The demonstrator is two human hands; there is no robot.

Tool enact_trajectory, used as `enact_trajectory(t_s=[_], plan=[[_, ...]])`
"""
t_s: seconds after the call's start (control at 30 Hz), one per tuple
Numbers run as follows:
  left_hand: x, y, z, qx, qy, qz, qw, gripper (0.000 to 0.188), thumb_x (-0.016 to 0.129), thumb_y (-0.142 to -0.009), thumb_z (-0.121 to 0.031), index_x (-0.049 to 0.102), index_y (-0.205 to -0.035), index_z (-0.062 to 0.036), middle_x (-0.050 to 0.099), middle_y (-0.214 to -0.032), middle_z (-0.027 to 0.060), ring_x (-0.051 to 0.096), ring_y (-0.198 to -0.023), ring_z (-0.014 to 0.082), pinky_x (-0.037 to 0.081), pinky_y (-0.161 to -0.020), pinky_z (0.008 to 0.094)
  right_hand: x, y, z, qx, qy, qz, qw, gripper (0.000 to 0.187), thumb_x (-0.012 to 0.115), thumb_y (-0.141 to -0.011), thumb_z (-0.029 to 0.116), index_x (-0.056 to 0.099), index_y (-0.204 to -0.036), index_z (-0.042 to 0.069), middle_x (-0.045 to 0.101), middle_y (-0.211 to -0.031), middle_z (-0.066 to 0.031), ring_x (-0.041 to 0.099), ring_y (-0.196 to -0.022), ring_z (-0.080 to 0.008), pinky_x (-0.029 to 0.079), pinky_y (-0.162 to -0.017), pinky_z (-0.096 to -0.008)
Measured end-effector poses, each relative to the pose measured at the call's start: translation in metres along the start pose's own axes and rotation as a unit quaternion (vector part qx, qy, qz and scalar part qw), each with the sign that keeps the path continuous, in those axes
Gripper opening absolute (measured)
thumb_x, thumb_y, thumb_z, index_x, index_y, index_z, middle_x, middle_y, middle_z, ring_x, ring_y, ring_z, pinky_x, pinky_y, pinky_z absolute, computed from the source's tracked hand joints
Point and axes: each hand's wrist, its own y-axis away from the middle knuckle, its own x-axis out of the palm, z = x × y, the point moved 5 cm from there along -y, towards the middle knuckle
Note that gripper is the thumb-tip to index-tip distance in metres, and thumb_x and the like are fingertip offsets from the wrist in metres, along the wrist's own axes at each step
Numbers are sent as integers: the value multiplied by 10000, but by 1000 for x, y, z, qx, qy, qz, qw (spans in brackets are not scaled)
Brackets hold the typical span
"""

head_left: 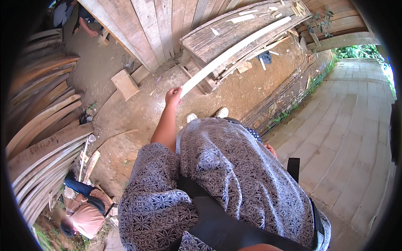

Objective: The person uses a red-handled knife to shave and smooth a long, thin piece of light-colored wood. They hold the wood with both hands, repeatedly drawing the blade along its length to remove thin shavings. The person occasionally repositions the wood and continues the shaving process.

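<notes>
Your patterned blue garment [217,175] hides most of your right hand [271,149]; your left hand [173,97] grips the long pale wooden strip [234,52], which runs away over the workbench [217,33].

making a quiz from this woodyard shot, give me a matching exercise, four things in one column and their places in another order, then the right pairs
Things:
1. long pale wooden strip
2. small square wood block
3. stack of curved planks
4. paved path

Places:
A. along the left edge of the view
B. on the right side of the view
C. lying on the dirt left of the left hand
D. one end in the left hand, the rest across the weathered wooden bench

Pairs: 1-D, 2-C, 3-A, 4-B

The right hand is mostly hidden behind the patterned garment.
</notes>
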Motion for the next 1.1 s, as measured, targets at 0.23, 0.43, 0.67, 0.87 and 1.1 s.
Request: enact_trajectory(t_s=[0.23, 0.43, 0.67, 0.87, 1.1], plan=[[-30, -17, 33, -46, 251, -54, 965, 577, 653, -950, -459, 562, -1298, -8, 630, -1201, 174, 679, -999, 278, 587, -814, 413, 21, 1, 26, 31, -31, -48, 998, 167, 650, -986, 203, 592, -1028, 52, 661, -886, -41, 615, -728, -121, 514, -642, -273], [-11, 53, -31, 302, -380, -114, 867, 538, 745, -859, -302, 563, -1332, -121, 631, -1173, 143, 646, -1081, 328, 535, -905, 405, -45, -24, -8, 69, 41, -139, 987, 452, 585, -1010, 469, 658, -956, 27, 658, -845, -34, 592, -728, -132, 476, -662, -313], [-43, 16, -37, 226, -274, -10, 935, 482, 741, -877, -275, 655, -1304, -68, 715, -1171, 176, 723, -835, 268, 553, -797, 364, -28, -31, 15, 72, 93, -100, 988, 315, 613, -1000, 425, 584, -915, 123, 601, -697, -9, 516, -539, -105, 403, -486, -271], [-51, -33, -9, 157, -120, 21, 980, 458, 694, -927, -292, 651, -1301, -31, 733, -912, 118, 657, -699, 154, 523, -668, 318, -37, -34, 23, 78, 41, -144, 986, 328, 588, -1016, 422, 599, -960, 99, 645, -758, -17, 505, -552, -97, 410, -488, -253], [-50, -33, -9, 143, -100, 35, 984, 437, 686, -937, -269, 648, -1303, -32, 696, -844, 69, 609, -659, 126, 497, -603, 308, -33, -34, 22, 76, 27, -146, 986, 215, 577, -1033, 307, 614, -1004, 98, 663, -775, -24, 517, -558, -97, 431, -494, -254]])
